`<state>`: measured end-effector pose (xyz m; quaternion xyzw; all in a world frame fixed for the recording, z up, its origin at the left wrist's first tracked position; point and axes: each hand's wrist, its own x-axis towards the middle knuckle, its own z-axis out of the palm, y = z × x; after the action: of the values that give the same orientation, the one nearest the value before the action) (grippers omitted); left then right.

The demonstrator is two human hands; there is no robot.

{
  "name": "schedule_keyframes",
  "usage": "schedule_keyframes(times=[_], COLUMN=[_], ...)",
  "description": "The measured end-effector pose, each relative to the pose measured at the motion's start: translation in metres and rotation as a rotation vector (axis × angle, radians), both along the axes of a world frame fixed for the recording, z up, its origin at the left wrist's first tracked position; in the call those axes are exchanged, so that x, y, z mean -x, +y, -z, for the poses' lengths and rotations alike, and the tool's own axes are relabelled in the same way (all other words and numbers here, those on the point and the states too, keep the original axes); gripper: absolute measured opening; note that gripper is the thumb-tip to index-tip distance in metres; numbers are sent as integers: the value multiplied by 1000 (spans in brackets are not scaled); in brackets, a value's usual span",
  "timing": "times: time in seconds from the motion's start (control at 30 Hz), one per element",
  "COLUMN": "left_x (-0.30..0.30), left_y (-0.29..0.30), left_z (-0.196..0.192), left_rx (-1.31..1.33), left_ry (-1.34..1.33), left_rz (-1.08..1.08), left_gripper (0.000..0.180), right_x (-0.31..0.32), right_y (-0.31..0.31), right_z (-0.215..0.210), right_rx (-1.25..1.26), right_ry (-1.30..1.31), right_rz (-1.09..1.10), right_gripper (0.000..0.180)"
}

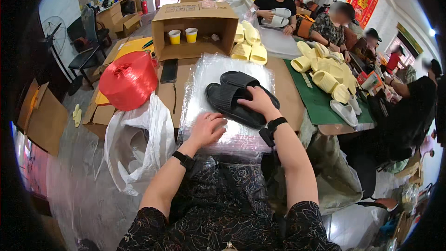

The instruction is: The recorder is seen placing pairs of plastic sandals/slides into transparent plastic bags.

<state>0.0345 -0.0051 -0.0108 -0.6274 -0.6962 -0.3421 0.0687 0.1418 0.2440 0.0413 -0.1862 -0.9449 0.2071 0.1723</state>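
Note:
A pair of black slide slippers (232, 100) lies on a stack of clear plastic bags (204, 72) in front of me. My right hand (259, 103) grips the nearer slipper, its fingers over the opening by the strap; the fingertips are partly hidden. On the stack's near left part rests my left hand (207, 129), holding nothing, with its fingers loosely bent and apart, short of the slippers. Both wrists wear black bands.
Behind the bags, an open cardboard box (195, 14) holds two yellow-and-white cups. A red twine roll (128, 80), a phone (169, 70) and a white sack (139, 144) are leftward. Pale yellow slippers (330, 72) cover a green mat (310, 107) at right, near several seated people.

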Motion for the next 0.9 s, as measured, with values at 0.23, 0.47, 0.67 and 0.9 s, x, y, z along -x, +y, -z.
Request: schedule_keyframes(times=[0.23,0.47,0.67,0.9], left_x=[-12,-21,-1,-2], left_y=[4,7,14,20], left_z=[-8,-55,-41,-47], left_rx=[202,556,122,270], left_ry=[63,83,172,-111], left_rz=[-17,11,25,-8], left_gripper=[42,46,35,17], right_x=[1,-86,-185,-221], right_y=[15,6,-24,-117], right_z=[14,-24,39,11], right_rx=[-259,131,590,737], right_ry=[-14,454,1061,909], right_rz=[177,488,573,272], right_gripper=[37,37,19,17])
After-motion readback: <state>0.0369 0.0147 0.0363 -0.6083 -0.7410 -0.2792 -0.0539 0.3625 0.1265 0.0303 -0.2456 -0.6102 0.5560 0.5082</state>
